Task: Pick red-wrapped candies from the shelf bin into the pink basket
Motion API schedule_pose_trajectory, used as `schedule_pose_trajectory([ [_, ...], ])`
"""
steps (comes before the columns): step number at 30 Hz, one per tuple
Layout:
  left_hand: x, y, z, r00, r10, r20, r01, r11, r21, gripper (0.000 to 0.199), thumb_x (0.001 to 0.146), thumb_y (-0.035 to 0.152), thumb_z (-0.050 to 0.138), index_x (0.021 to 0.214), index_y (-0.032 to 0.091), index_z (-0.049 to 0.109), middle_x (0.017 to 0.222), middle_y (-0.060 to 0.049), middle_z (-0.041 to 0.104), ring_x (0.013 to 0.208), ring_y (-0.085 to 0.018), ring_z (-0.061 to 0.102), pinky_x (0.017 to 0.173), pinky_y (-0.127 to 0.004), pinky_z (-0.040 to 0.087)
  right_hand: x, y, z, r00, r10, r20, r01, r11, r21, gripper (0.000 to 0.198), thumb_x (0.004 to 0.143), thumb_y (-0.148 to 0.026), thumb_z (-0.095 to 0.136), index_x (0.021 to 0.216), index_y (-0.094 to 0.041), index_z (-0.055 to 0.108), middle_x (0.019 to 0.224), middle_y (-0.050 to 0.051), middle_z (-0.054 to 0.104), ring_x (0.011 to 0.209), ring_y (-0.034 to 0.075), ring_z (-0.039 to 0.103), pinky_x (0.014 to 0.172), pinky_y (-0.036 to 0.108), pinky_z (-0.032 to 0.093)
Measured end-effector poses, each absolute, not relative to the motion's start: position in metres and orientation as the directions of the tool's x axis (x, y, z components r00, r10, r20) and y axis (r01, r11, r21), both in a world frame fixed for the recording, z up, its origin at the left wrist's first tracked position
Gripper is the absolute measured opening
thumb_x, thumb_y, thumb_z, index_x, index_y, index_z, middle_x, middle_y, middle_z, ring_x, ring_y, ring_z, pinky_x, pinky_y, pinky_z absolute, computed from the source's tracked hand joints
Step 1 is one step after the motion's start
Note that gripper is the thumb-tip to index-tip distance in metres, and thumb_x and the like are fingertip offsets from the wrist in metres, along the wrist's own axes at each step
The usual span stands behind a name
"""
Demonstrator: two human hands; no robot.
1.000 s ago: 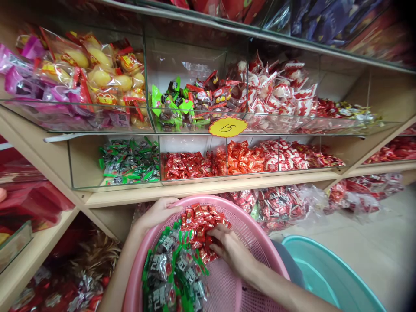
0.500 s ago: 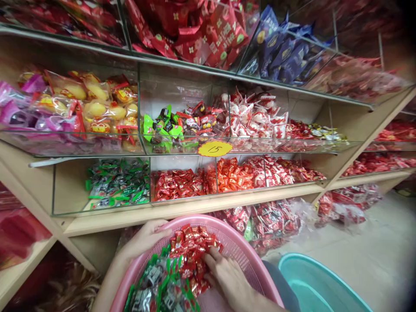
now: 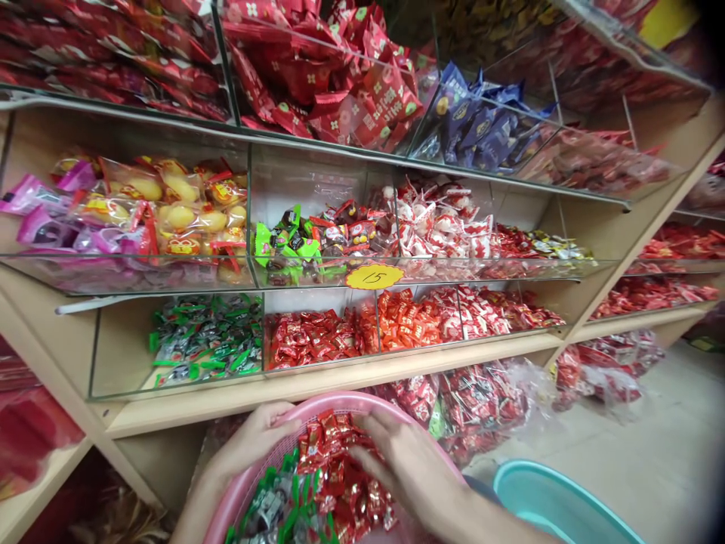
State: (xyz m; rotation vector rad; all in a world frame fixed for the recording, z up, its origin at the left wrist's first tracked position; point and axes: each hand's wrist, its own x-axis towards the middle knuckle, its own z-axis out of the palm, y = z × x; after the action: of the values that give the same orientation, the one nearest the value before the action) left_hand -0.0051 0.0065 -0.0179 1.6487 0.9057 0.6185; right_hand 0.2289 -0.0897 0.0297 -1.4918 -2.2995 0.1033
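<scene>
Pink plastic basket (image 3: 334, 397): bottom of my feed, right up against the shelf front by the look of it, can't tell if they touch
Green packets (image 3: 272, 506): heaped in the basket on the near left side, clear-fronted wrappers, part cut off by the frame edge
Red sweets (image 3: 354, 499): also in the basket, shiny little pieces piled beside and beyond the green ones, so the two kinds mostly sit apart
Right hand (image 3: 405, 461): over the red sweets, thumb apart from the fingers, kinda blurry; I see nothing pinched, though I can't tell what's under the palm
Left hand (image 3: 260, 434): thumb and fingers clamped over the far left rim, I'd guess to keep the basket steady while the other hand is in there
Teal tub (image 3: 510, 467): off to the right, rim poking up from the bottom of frame
Floor (image 3: 646, 423): pale and smooth, with clear bags (image 3: 481, 400) of wrapped candy slumped under the shelf
Bottom shelf (image 3: 334, 385): light wood, glass-fronted bins split by wrapper colour, probably so kinds don't mix
Price tag (image 3: 374, 276): yellow, handwritten 15, on the glass above
Blue packets (image 3: 481, 121): higher shelf, next to big red ones, more shelving running off right
</scene>
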Motion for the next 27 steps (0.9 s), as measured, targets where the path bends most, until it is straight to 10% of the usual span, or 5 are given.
schedule_pose_trajectory([
  [8, -0.002, 0.009, -0.02, 0.561, 0.825, -0.065, 0.205, -0.062, 0.977, 0.034, 0.074, 0.039, 0.057, 0.091, 0.01, 0.063, 0.088, -0.006, 0.064, 0.081, -0.019, 0.054, 0.072, -0.025, 0.04, 0.205, 0.052, 0.098, -0.367, 0.911, 0.189, 0.929, 0.348, 0.127, 0.029, 0.084, -0.007, 0.036, 0.107, -0.017, 0.049, 0.101, 0.01, 0.056, 0.089, 0.018, 0.057, 0.07, 0.027, 0.042],
  [19, -0.001, 0.009, -0.019, 0.597, 0.8, -0.065, 0.165, -0.043, 0.985, 0.031, 0.076, 0.037, 0.056, 0.09, 0.01, 0.062, 0.085, -0.005, 0.063, 0.078, -0.017, 0.053, 0.07, -0.024, 0.04, 0.2, 0.115, 0.061, -0.243, 0.97, 0.023, 0.95, 0.233, 0.207, 0.031, 0.084, -0.031, 0.048, 0.111, -0.015, 0.049, 0.111, 0.007, 0.052, 0.092, 0.018, 0.054, 0.077, 0.038, 0.047],
  [27, -0.002, 0.011, -0.022, 0.575, 0.817, -0.046, 0.213, -0.096, 0.972, 0.031, 0.077, 0.038, 0.055, 0.091, 0.011, 0.063, 0.088, -0.006, 0.064, 0.081, -0.019, 0.055, 0.071, -0.024, 0.04, 0.204, 0.087, 0.085, -0.312, 0.939, 0.147, 0.943, 0.288, 0.166, 0.033, 0.079, -0.005, 0.044, 0.111, -0.015, 0.049, 0.103, 0.012, 0.056, 0.093, 0.021, 0.057, 0.075, 0.03, 0.045],
])
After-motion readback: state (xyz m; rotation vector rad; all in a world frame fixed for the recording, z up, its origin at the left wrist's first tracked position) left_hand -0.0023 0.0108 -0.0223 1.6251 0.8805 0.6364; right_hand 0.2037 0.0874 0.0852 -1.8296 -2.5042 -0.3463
